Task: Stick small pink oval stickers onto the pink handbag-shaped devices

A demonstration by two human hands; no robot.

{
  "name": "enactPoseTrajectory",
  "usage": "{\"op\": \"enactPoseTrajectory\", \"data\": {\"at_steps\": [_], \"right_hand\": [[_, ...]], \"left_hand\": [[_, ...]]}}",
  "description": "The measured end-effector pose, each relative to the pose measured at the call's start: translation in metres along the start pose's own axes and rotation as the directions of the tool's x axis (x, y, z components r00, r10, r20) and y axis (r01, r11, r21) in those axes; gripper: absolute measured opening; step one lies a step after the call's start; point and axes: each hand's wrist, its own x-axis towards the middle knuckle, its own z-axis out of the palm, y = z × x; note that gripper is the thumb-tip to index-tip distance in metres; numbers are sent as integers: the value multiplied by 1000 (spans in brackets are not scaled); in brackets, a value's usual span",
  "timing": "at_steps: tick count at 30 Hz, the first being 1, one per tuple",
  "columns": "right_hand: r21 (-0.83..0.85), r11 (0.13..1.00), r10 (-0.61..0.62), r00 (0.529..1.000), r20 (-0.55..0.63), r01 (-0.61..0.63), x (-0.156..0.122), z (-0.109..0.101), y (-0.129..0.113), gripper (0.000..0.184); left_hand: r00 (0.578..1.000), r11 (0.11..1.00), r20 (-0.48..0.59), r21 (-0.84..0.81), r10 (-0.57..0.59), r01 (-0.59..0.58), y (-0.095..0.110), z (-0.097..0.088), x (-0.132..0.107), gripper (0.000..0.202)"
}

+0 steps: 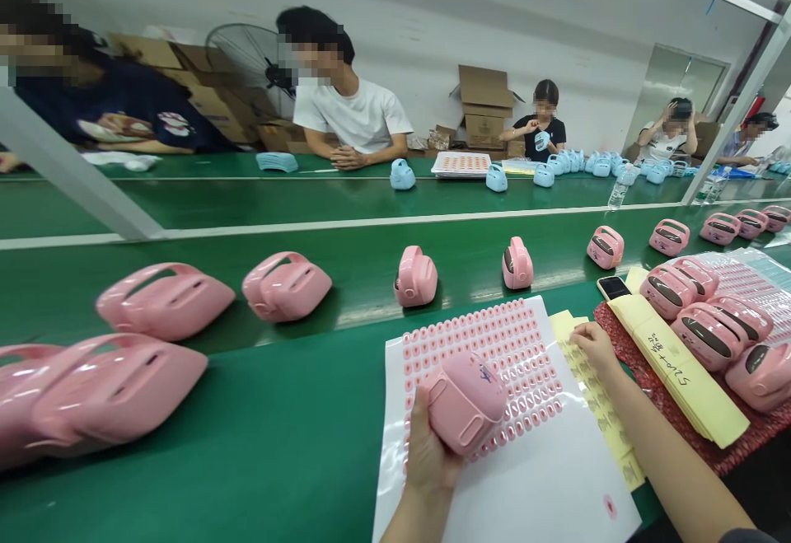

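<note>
We've got a pink plastic casing gripped in our left hand, fingers curled round its underside, held tilted over a white sheet of small pink stickers. It looks light, stiff and smooth, so it may slip a bit; the rounded body seems the safest place to take hold, not the thin loop handle seen on the others. Our right hand is open, holding nothing we can see, its fingertips on a yellow label sheet beside the stickers. Further right, a red mat carries a heap of casings, a yellow paper strip with handwriting, and a phone lies just beyond. More pink casings stand spaced along the green conveyor belt. Past that, pale blue casings sit on a second belt, with a co-worker in a white T-shirt behind it.
</note>
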Motion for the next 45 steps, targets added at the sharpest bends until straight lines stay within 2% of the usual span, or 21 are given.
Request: {"op": "enactPoseTrajectory", "data": {"at_steps": [3, 7, 9, 12, 14, 16, 20, 24, 30, 36, 39, 45], "right_hand": [[139, 988, 54, 996, 67, -63, -4, -8, -15, 22], [267, 956, 78, 981, 178, -124, -24, -7, -52, 28], [322, 936, 45, 957, 287, -140, -43, 4, -75, 29], [370, 919, -45, 893, 447, -139, -72, 25, -106, 28], [336, 934, -61, 871, 487, -122, -86, 38, -121, 28], [280, 954, -43, 871, 490, -110, -93, 47, -128, 28], [220, 971, -30, 866, 499, -94, -94, 51, -129, 21], [188, 979, -28, 857, 515, -81, -92, 49, -128, 17], [189, 979, -33, 872, 488, -69, -94, 52, -123, 18], [194, 980, -47, 890, 453, -47, -96, 55, -121, 10], [174, 985, -77, 905, 418, 3, -99, 57, -120, 8], [152, 974, -211, 921, 328, 169, -101, 63, -114, 4]], "left_hand": [[998, 998, -7, 25, 59, -59, 3, 1, -1, 32], [992, 989, -30, 92, 122, -118, 2, 5, -5, 31], [986, 978, -4, 124, 169, -167, -1, 9, -8, 37], [973, 960, 16, 162, 230, -229, -8, 14, -12, 46], [973, 958, 28, 167, 230, -232, -12, 16, -14, 51], [974, 961, 45, 158, 221, -226, -14, 16, -15, 51], [974, 965, 47, 139, 220, -224, -16, 16, -17, 44], [976, 967, 60, 130, 211, -217, -16, 15, -16, 47], [974, 964, 66, 139, 219, -226, -17, 14, -14, 50], [976, 969, 74, 127, 203, -211, -15, 16, -16, 54], [978, 972, 66, 115, 198, -204, -14, 17, -17, 52], [980, 976, 69, 97, 187, -193, -12, 16, -16, 44]]}}
